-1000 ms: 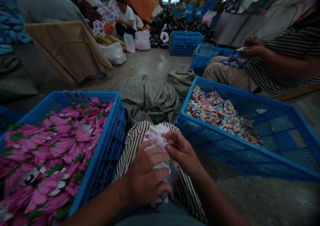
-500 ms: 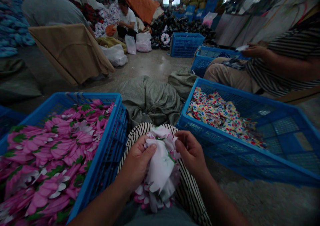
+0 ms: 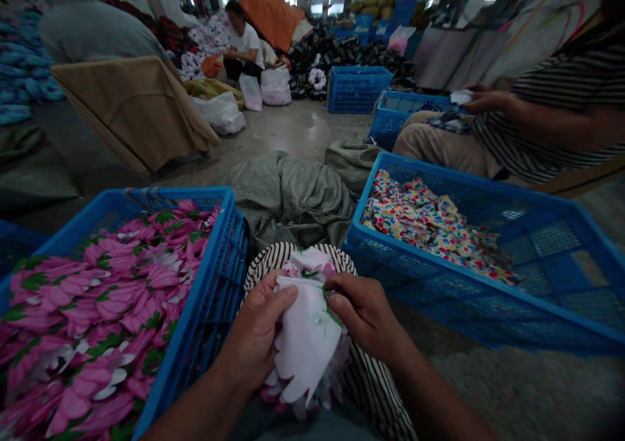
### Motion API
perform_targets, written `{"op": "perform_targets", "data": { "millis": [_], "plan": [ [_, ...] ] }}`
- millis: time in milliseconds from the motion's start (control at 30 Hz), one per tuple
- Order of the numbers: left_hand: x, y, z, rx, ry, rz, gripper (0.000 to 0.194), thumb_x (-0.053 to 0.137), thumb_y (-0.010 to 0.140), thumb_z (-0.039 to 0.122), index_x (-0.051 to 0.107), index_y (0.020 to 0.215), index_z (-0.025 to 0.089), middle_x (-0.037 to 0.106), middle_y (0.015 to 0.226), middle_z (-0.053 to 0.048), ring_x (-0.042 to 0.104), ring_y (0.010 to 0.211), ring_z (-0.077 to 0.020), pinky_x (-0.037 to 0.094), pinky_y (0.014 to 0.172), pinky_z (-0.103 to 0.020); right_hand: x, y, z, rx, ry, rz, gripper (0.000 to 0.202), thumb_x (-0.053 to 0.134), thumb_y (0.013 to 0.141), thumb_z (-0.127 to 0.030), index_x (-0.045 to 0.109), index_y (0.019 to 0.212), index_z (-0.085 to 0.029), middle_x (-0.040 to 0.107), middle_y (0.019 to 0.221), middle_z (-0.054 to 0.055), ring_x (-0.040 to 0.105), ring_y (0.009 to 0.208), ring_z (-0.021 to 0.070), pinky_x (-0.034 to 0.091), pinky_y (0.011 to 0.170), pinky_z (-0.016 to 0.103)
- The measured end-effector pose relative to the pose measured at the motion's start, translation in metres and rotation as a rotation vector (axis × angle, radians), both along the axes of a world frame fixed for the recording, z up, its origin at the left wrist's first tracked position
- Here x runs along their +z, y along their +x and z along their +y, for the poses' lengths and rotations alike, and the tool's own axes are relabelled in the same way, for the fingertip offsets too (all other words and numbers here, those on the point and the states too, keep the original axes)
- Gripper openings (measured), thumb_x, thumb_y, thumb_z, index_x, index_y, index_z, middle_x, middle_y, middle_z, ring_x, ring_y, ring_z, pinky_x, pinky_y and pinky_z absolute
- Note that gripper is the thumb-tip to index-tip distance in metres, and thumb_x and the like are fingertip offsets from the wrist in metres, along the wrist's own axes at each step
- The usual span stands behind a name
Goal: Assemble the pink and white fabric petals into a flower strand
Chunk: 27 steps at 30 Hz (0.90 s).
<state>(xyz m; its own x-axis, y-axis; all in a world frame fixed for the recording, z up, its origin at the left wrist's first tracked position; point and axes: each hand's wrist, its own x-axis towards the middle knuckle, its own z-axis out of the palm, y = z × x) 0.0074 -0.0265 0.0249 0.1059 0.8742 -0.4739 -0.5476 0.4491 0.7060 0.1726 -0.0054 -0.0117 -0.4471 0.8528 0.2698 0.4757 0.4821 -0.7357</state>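
Observation:
A petal-edged fabric piece (image 3: 308, 337), white on this side with green stitching along its right edge, hangs over my lap. My left hand (image 3: 258, 324) grips its upper left edge, thumb on top. At its upper right edge, my right hand (image 3: 364, 307) has its fingers pinched together on the cloth; whether a needle is in them cannot be made out. More scalloped pink and white cloth shows beneath the piece. Black-and-white striped fabric (image 3: 378, 379) covers my lap under both hands.
To my left stands a blue crate (image 3: 227, 213) heaped with pink petal pieces (image 3: 122, 284). Another blue crate (image 3: 561, 226) on the right holds multicoloured patterned cloth (image 3: 424, 219). Grey-green sacks (image 3: 297, 187) lie ahead. A person in a striped shirt (image 3: 551, 96) sits at the right.
My right hand has moved left and closer in to the cloth's edge. The white piece now lies flatter and more spread out. My left hand keeps its hold, slightly shifted.

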Motion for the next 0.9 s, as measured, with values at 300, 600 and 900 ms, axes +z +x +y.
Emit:
{"op": "perform_targets", "data": {
  "millis": [300, 600, 900],
  "plan": [
    [0.002, 0.001, 0.001, 0.005, -0.058, -0.085, 0.015, 0.063, 0.067, 0.016, 0.059, 0.081, 0.017, 0.066, 0.067, 0.000, 0.062, 0.057, -0.0126, 0.049, 0.055, -0.021, 0.003, -0.002, 0.000, 0.003, 0.026, 0.043, 0.020, 0.040, 0.086, -0.030, 0.056, 0.083, -0.018, 0.054, 0.065, 0.002, 0.047, 0.058, 0.0141, 0.030, 0.055, 0.026],
    [-0.001, -0.001, 0.001, -0.036, -0.031, -0.110, 0.014, 0.062, 0.069, 0.015, 0.058, 0.083, 0.018, 0.065, 0.067, 0.001, 0.061, 0.057, -0.0116, 0.048, 0.056, -0.021, 0.004, -0.001, 0.001, -0.028, -0.144, 0.199, 0.033, 0.039, 0.087, -0.036, 0.053, 0.064, -0.018, 0.043, 0.055, -0.002, 0.039, 0.051, 0.0112, 0.027, 0.050, 0.025],
    [-0.006, 0.000, 0.006, 0.063, 0.025, -0.011, 0.011, 0.061, 0.071, 0.018, 0.056, 0.081, 0.018, 0.064, 0.064, 0.004, 0.060, 0.055, -0.0098, 0.046, 0.052, -0.017, -0.012, -0.011, -0.009, -0.173, -0.533, 0.730, 0.021, 0.055, 0.071, -0.038, 0.054, 0.079, -0.019, 0.035, 0.054, -0.006, 0.026, 0.045, 0.0086, 0.021, 0.042, 0.021]
  ]
}}
